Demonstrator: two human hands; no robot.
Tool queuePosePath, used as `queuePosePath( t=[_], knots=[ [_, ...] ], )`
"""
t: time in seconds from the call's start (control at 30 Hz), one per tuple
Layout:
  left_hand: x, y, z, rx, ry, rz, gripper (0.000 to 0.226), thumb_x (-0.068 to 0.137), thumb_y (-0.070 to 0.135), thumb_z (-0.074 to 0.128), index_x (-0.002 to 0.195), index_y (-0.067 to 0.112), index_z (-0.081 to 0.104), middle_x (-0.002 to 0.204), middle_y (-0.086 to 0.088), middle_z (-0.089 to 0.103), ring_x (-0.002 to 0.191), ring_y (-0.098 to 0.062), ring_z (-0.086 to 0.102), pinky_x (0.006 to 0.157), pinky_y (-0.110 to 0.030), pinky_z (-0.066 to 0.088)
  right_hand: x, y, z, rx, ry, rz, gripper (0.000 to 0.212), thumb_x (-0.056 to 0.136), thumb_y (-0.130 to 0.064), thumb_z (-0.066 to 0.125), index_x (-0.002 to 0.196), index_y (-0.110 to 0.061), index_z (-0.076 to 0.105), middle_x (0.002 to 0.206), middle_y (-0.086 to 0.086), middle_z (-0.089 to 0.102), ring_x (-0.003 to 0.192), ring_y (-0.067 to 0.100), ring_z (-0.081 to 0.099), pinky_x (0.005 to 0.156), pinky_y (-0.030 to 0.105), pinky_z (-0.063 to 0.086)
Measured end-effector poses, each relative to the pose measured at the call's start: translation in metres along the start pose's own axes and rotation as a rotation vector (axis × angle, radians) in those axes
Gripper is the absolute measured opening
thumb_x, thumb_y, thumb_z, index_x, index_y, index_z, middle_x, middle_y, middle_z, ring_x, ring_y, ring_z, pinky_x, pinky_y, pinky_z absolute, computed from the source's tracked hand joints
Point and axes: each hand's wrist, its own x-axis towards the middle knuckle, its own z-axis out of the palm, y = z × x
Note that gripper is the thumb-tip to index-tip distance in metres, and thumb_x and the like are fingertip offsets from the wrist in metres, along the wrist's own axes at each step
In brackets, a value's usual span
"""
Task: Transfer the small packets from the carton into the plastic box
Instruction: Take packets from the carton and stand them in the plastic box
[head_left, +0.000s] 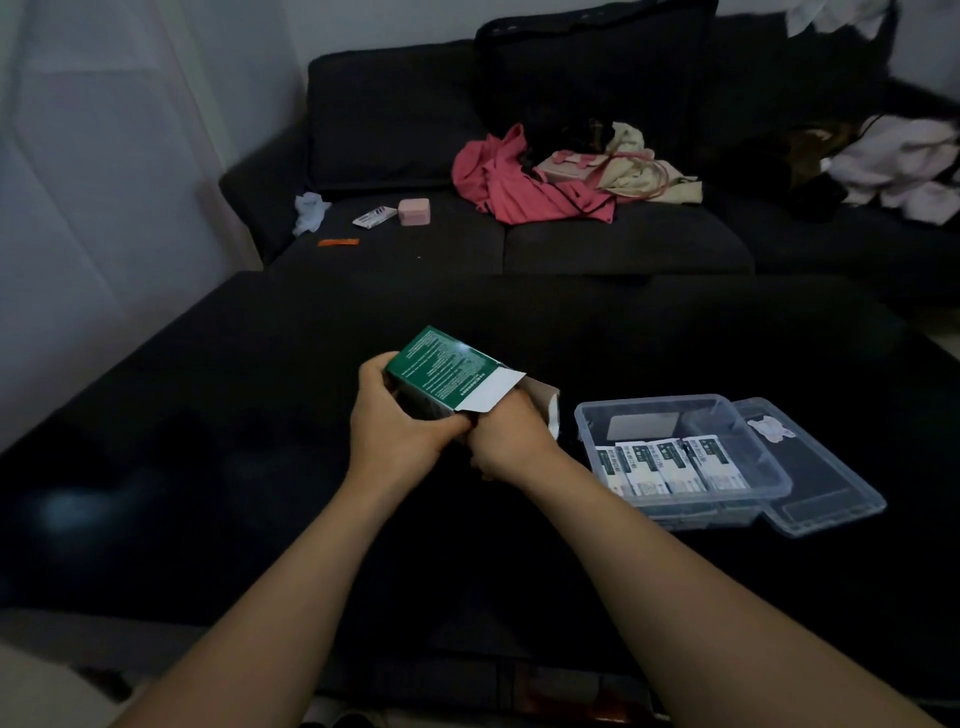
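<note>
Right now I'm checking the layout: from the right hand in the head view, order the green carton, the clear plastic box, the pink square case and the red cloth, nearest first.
1. Green carton, at the right hand, whose fingers reach into its open end.
2. Clear plastic box, on the table to the right.
3. Pink square case and red cloth, back on the sofa; too close to call.
</note>
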Motion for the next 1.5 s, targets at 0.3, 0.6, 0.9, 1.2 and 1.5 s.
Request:
queuePosePath(
  t=[0.3, 0.6, 0.9, 1.2, 1.5],
  knots=[
    [0.006, 0.007, -0.003, -0.412, -0.045, -0.346, 0.092, 0.055, 0.037, 0.094, 0.134, 0.017, 0.052, 0.123, -0.007, 0.069, 0.099, -0.016, 0.075, 0.074, -0.031, 0.061, 0.001, -0.003, -0.018, 0.206, 0.026, 0.08, 0.021, 0.095, -0.032, 0.061, 0.082, -0.018, 0.07, 0.086, 0.006, 0.072, 0.084, 0.024, 0.07, 0.08, 0.041, 0.058],
    [0.017, 0.002, -0.019, -0.827, -0.042, -0.519, 0.048, 0.088, 0.015, 0.072, 0.133, 0.009, 0.058, 0.128, -0.014, 0.067, 0.113, -0.025, 0.069, 0.085, -0.035, 0.06, -0.013, -0.003, -0.072, 0.484, 0.016, 0.162, 0.013, 0.093, -0.016, 0.068, 0.086, -0.009, 0.075, 0.047, 0.002, 0.055, 0.037, 0.01, 0.048, 0.036, 0.018, 0.033],
    [0.017, -0.002, -0.019, -0.849, -0.072, -0.58, 0.054, 0.087, 0.01, 0.072, 0.138, 0.012, 0.054, 0.131, -0.015, 0.065, 0.115, -0.027, 0.068, 0.086, -0.036, 0.062, -0.019, 0.033, -0.103, 0.771, -0.246, 0.343, 0.013, 0.092, -0.013, 0.068, 0.102, -0.004, 0.069, 0.071, 0.003, 0.056, 0.047, 0.003, 0.04, 0.035, 0.011, 0.027],
    [0.013, 0.004, -0.014, -0.05, -0.209, -0.817, 0.087, 0.08, 0.061, 0.072, 0.147, 0.015, 0.043, 0.133, -0.01, 0.053, 0.118, -0.027, 0.053, 0.097, -0.044, 0.054, -0.02, 0.041, -0.111, 1.177, -0.475, 0.596, 0.03, 0.088, -0.012, 0.065, 0.116, -0.004, 0.06, 0.073, 0.003, 0.061, 0.036, 0.001, 0.035, 0.031, 0.008, 0.023],
    [-0.039, 0.057, -0.005, 0.518, -0.244, 0.815, 0.082, 0.073, 0.039, 0.075, 0.146, 0.01, 0.048, 0.143, -0.007, 0.047, 0.133, -0.018, 0.042, 0.113, -0.027, 0.033, -0.019, 0.03, -0.107, 0.682, -0.483, 0.512, 0.006, 0.089, -0.015, 0.067, 0.086, -0.01, 0.066, 0.069, 0.004, 0.067, 0.039, 0.001, 0.029, 0.035, 0.011, 0.016]
  ],
)
